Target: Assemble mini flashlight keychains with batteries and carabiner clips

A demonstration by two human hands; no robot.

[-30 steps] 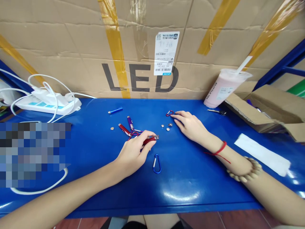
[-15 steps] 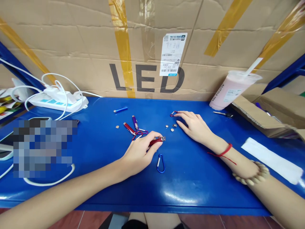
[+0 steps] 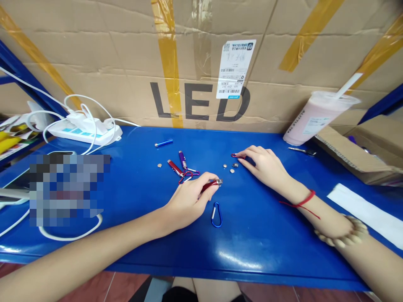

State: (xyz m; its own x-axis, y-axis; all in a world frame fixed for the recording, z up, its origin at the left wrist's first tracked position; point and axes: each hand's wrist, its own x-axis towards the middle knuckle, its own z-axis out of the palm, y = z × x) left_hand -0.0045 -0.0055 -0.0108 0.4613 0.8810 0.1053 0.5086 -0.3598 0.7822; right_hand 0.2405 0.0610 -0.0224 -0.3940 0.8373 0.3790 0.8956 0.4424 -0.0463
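Observation:
My left hand (image 3: 189, 199) is closed round a small red keychain flashlight (image 3: 210, 184), its silver end poking out past the fingertips. Over to the right, my right hand (image 3: 264, 165) pinches a small red carabiner (image 3: 234, 155) between thumb and fingers. Close to those fingers lie button cells (image 3: 232, 171) and a small metal part (image 3: 235, 165). Just left of my left hand are another red flashlight (image 3: 174, 168) and a purple flashlight (image 3: 182, 159), with red and purple carabiners at their ends. A blue carabiner (image 3: 216, 215) lies nearer the table's front.
A blue metal tube (image 3: 164, 143) and one button cell (image 3: 159, 165) lie farther left on the blue table (image 3: 138, 247). At left are a power strip (image 3: 85, 134) and cables. A drink cup (image 3: 310, 119), key (image 3: 302, 151), open carton (image 3: 365, 163) and white paper strip (image 3: 367, 214) stand right.
My right fingers have closed on the red carabiner, which has turned and is now partly covered. My left hand still holds the red flashlight. The whole view has shifted slightly.

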